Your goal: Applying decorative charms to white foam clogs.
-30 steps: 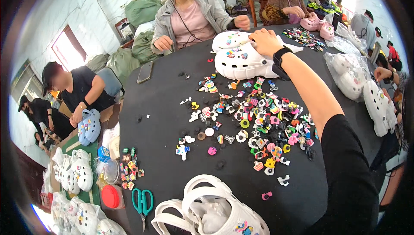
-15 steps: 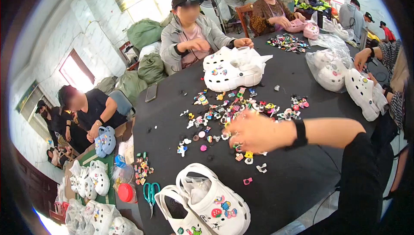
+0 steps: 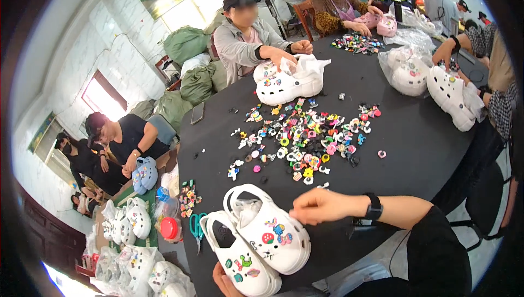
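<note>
No lettering, number, label or sign is legible at this size on the white clogs (image 3: 293, 249), small charms (image 3: 307, 134) or red-lidded jar (image 3: 170, 229)

Black tabletop (image 3: 420, 133) right of the heaped charms (image 3: 305, 139) gave the right hand (image 3: 319, 207) room to pass, save for one stray pink charm (image 3: 382, 154), while the heap cluttered the middle, the near white clogs (image 3: 259, 234) and scissors (image 3: 199, 234) blocked the way left, and a co-worker's hand (image 3: 277, 55) obstructed the far white clogs (image 3: 289, 88).
</note>
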{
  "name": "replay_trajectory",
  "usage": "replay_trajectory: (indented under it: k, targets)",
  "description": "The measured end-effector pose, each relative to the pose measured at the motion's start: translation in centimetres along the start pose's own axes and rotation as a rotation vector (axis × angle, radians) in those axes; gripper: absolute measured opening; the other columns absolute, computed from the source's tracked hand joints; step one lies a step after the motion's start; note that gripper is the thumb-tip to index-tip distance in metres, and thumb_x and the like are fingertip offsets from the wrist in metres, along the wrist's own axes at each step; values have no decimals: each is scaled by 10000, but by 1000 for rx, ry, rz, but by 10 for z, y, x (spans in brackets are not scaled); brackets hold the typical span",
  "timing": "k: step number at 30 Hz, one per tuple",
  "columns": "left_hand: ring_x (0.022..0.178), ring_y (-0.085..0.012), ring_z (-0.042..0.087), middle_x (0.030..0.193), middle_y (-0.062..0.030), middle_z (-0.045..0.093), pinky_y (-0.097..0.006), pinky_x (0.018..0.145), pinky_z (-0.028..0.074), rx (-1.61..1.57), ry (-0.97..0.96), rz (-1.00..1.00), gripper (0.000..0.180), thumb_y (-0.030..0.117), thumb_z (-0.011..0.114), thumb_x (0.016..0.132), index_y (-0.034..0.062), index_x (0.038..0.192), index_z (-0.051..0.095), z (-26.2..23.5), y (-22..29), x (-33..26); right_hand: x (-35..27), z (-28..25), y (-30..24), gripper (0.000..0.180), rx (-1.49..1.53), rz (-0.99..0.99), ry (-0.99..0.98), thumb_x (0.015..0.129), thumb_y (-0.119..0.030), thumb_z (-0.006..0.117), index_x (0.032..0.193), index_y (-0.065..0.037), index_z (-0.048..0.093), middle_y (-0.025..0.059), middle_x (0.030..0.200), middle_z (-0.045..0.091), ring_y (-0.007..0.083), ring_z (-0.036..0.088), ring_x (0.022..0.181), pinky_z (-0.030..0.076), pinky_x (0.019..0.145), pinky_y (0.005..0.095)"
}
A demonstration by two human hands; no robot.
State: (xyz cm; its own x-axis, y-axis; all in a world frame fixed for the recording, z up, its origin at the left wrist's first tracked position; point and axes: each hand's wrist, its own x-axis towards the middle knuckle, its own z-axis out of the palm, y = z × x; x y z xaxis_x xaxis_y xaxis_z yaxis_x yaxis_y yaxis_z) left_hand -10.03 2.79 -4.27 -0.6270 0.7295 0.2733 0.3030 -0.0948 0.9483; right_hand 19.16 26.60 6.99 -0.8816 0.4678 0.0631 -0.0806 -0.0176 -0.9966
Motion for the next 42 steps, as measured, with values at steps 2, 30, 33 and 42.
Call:
replay_trajectory:
  k: [2, 30, 33, 42]
  targets:
    - [1115, -289, 572, 1287, -216, 514, -421, 926, 488, -46, -22, -56, 557, 394, 409, 1019, -56, 1346, 379, -8, -13, 0, 7, -7, 9, 446, 109, 118, 14, 1023, -348, 479, 661, -87, 487, -33, 558, 435, 47, 372, 510, 298, 472, 234]
    - [1050, -168, 502, 1132, -107, 531, -312, 935, 393, 42, -7, -32, 307, 169, 445, 1001, -37, 1226, 474, 23, 27, 5, 15, -1, 20, 365, -377, 27, 216, 910, -384, 659, 804, -46, 572, 26, 647, 545, 98, 498, 594, 402, 537, 277]
    - [1044, -177, 509, 1154, -119, 524, -320, 936, 397, 22, -39, -45, 324, 181, 453, 1000, -44, 1232, 470, 23, 32, 5, 25, 0, 8, 507, -618, 41, 196, 829, -538, 675, 690, -69, 544, 34, 589, 534, 151, 528, 539, 399, 507, 309]
    - [1016, -174, 516, 1145, -112, 532, -322, 918, 409, 48, -5, -60, 351, 210, 460, 998, -44, 1240, 481, 21, 25, 0, 47, -4, 13, 506, -715, -28, 96, 795, -499, 717, 653, -70, 490, 47, 535, 515, 231, 561, 500, 417, 477, 346]
